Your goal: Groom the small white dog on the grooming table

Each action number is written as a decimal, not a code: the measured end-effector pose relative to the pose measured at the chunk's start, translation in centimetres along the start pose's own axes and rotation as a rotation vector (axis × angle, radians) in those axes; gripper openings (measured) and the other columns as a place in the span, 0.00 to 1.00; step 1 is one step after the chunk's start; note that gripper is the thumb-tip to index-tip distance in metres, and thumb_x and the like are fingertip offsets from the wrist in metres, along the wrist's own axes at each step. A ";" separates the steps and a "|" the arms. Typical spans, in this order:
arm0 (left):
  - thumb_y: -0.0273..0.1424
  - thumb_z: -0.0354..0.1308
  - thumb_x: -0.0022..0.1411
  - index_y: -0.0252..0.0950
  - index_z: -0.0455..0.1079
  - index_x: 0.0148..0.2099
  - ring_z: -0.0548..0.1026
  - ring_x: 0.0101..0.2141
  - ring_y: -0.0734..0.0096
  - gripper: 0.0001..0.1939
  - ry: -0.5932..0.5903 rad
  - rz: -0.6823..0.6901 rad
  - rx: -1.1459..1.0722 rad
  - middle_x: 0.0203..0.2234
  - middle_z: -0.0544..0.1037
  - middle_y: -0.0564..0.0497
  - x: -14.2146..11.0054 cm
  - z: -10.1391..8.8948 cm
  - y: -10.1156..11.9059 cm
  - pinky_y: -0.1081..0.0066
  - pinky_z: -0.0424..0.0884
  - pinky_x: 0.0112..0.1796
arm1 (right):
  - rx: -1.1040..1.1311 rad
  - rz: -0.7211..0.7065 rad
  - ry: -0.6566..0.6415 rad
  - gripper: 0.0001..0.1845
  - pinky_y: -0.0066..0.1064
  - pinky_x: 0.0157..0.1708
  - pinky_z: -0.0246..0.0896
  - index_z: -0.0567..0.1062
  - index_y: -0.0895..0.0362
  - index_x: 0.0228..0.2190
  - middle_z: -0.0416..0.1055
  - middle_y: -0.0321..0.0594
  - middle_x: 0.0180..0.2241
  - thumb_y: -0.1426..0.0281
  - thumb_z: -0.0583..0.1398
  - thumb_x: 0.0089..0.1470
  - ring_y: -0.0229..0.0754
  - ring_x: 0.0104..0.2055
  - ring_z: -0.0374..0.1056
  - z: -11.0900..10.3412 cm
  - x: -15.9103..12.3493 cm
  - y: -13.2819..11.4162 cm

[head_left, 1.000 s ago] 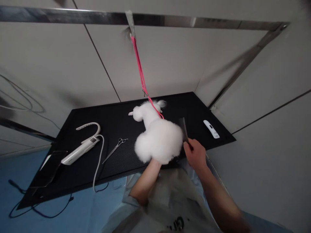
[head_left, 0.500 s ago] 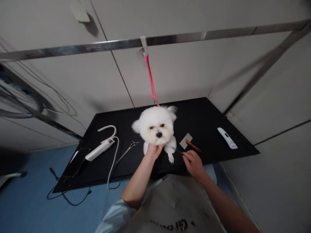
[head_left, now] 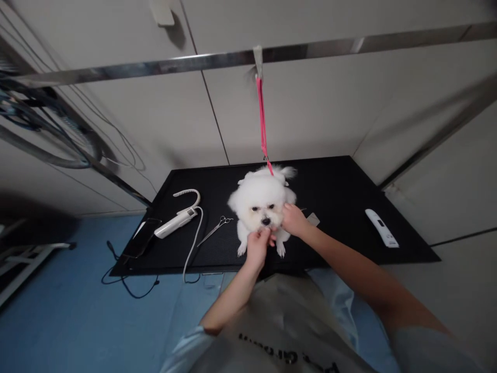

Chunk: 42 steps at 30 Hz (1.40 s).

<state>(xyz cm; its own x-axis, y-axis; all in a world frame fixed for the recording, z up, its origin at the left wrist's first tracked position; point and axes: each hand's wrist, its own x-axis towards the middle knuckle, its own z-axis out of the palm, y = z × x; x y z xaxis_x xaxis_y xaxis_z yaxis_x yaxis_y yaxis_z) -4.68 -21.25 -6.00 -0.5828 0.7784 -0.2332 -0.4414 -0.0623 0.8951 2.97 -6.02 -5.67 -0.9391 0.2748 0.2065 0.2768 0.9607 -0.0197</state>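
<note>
On the black rectangular table [head_left: 330,191], the fluffy white dog [head_left: 264,190] seems held for facial grooming, the left hand [head_left: 259,244] curled at its chin, the right hand [head_left: 294,219] at its cheek, any pinch unclear, apparently needing gentle steadiness next.

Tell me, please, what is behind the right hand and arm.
Past the right hand, part of a pale flat piece and a thin tip show on the black table. The hand and right arm cover the rest, and some of the dog.

Free passage between pale card [head_left: 312,219] and white device [head_left: 381,228]; pink leash [head_left: 262,116] obstructs space above dog [head_left: 264,192].
</note>
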 end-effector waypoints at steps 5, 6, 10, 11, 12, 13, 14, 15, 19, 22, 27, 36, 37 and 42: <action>0.37 0.60 0.50 0.33 0.64 0.21 0.57 0.11 0.84 0.14 0.131 0.051 -0.084 0.13 0.68 0.55 2.8 1.7 4.9 0.80 0.49 0.13 | -0.011 0.036 -0.021 0.16 0.32 0.33 0.53 0.76 0.62 0.44 0.70 0.48 0.35 0.78 0.51 0.60 0.43 0.37 0.61 0.4 -3.4 -2.2; 0.36 0.60 0.50 0.33 0.63 0.22 0.56 0.11 0.85 0.14 0.129 0.059 -0.084 0.13 0.68 0.56 3.2 1.6 6.1 0.80 0.48 0.13 | -0.016 0.035 -0.029 0.17 0.31 0.33 0.53 0.74 0.62 0.46 0.70 0.47 0.36 0.78 0.50 0.61 0.43 0.37 0.61 0.2 -3.8 -2.5; 0.35 0.60 0.49 0.33 0.63 0.23 0.55 0.11 0.86 0.13 0.066 0.068 0.048 0.14 0.67 0.57 4.4 0.8 9.8 0.80 0.46 0.13 | -0.070 -0.065 -0.113 0.15 0.30 0.31 0.54 0.72 0.62 0.45 0.69 0.47 0.36 0.76 0.49 0.62 0.42 0.37 0.62 -1.6 -3.5 -3.0; 0.35 0.60 0.49 0.33 0.63 0.22 0.55 0.11 0.86 0.13 0.041 0.070 0.099 0.14 0.67 0.57 4.6 0.5 10.5 0.80 0.45 0.13 | -0.088 -0.104 -0.138 0.15 0.30 0.30 0.54 0.72 0.62 0.45 0.68 0.47 0.36 0.76 0.48 0.63 0.42 0.37 0.62 -2.3 -3.1 -3.0; 0.35 0.59 0.49 0.33 0.63 0.22 0.55 0.11 0.85 0.12 0.019 0.078 0.159 0.14 0.67 0.57 4.8 0.3 11.0 0.80 0.45 0.13 | -0.104 -0.146 -0.159 0.15 0.30 0.30 0.53 0.72 0.62 0.44 0.68 0.47 0.36 0.77 0.47 0.63 0.41 0.36 0.62 -2.9 -2.7 -3.0; 0.36 0.58 0.50 0.33 0.63 0.22 0.55 0.11 0.85 0.13 0.004 0.094 0.225 0.13 0.66 0.57 5.1 0.0 11.5 0.79 0.45 0.13 | -0.114 -0.195 -0.176 0.15 0.30 0.30 0.53 0.72 0.62 0.42 0.68 0.47 0.36 0.77 0.47 0.63 0.41 0.36 0.61 -3.6 -2.3 -3.1; 0.36 0.57 0.51 0.33 0.64 0.21 0.55 0.11 0.84 0.13 -0.009 0.117 0.297 0.11 0.64 0.57 5.3 -0.2 11.9 0.79 0.45 0.14 | -0.118 -0.252 -0.192 0.15 0.30 0.29 0.53 0.73 0.62 0.40 0.68 0.47 0.35 0.76 0.47 0.63 0.41 0.35 0.61 -4.3 -1.9 -3.1; 0.37 0.56 0.52 0.33 0.64 0.21 0.54 0.11 0.83 0.14 -0.018 0.144 0.375 0.10 0.61 0.58 5.4 -0.4 12.2 0.78 0.45 0.14 | -0.117 -0.313 -0.203 0.15 0.30 0.29 0.52 0.73 0.62 0.37 0.68 0.46 0.35 0.76 0.47 0.63 0.41 0.35 0.60 -4.9 -1.5 -3.1; 0.36 0.54 0.53 0.34 0.61 0.17 0.53 0.14 0.83 0.16 -0.077 0.318 0.683 0.10 0.57 0.58 6.1 -1.2 13.3 0.77 0.46 0.17 | -0.139 -0.352 -0.136 0.15 0.30 0.29 0.49 0.74 0.61 0.36 0.69 0.45 0.34 0.76 0.47 0.64 0.41 0.35 0.60 -6.6 -0.3 -2.2; 0.34 0.53 0.53 0.34 0.57 0.17 0.53 0.17 0.82 0.16 -0.083 0.434 0.817 0.12 0.57 0.58 6.5 -1.5 13.6 0.77 0.48 0.19 | -0.197 -0.174 -0.135 0.15 0.31 0.27 0.48 0.74 0.63 0.39 0.69 0.48 0.36 0.77 0.48 0.63 0.42 0.35 0.61 -6.3 -0.6 -1.5; 0.35 0.52 0.54 0.35 0.57 0.18 0.53 0.18 0.81 0.16 -0.047 0.475 0.836 0.14 0.56 0.58 7.0 -1.6 13.2 0.76 0.49 0.21 | -0.095 -0.331 -0.381 0.10 0.31 0.26 0.51 0.75 0.59 0.30 0.70 0.43 0.31 0.76 0.54 0.59 0.41 0.32 0.62 -4.1 -3.3 -3.0; 0.35 0.52 0.53 0.35 0.56 0.18 0.53 0.18 0.80 0.16 -0.080 0.441 0.732 0.14 0.57 0.57 7.5 -1.0 12.9 0.76 0.49 0.21 | -0.044 -0.089 -0.433 0.10 0.32 0.31 0.60 0.75 0.60 0.32 0.72 0.46 0.34 0.79 0.53 0.57 0.44 0.35 0.66 -3.1 -3.0 -5.5; 0.35 0.52 0.53 0.35 0.56 0.18 0.53 0.18 0.81 0.16 -0.094 0.427 0.729 0.13 0.56 0.58 7.4 -0.9 12.7 0.76 0.49 0.21 | -0.025 -0.107 -0.448 0.09 0.31 0.31 0.61 0.75 0.59 0.31 0.72 0.44 0.33 0.77 0.55 0.57 0.43 0.35 0.66 -2.8 -3.2 -5.8; 0.37 0.53 0.56 0.36 0.55 0.18 0.52 0.18 0.81 0.18 -0.167 0.426 0.664 0.13 0.54 0.58 6.1 0.4 10.9 0.76 0.49 0.21 | -0.016 0.056 -0.382 0.17 0.39 0.37 0.63 0.73 0.65 0.43 0.70 0.56 0.44 0.77 0.47 0.61 0.51 0.45 0.66 -1.8 -2.9 -4.7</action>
<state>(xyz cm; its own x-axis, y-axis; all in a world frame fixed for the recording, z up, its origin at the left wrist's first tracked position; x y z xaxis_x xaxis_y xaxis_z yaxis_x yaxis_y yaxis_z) -12.73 -16.95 2.45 -0.4771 0.8577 0.1918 0.3243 -0.0311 0.9455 4.74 -11.39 -4.45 -0.9299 0.3241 -0.1739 0.3299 0.9440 -0.0048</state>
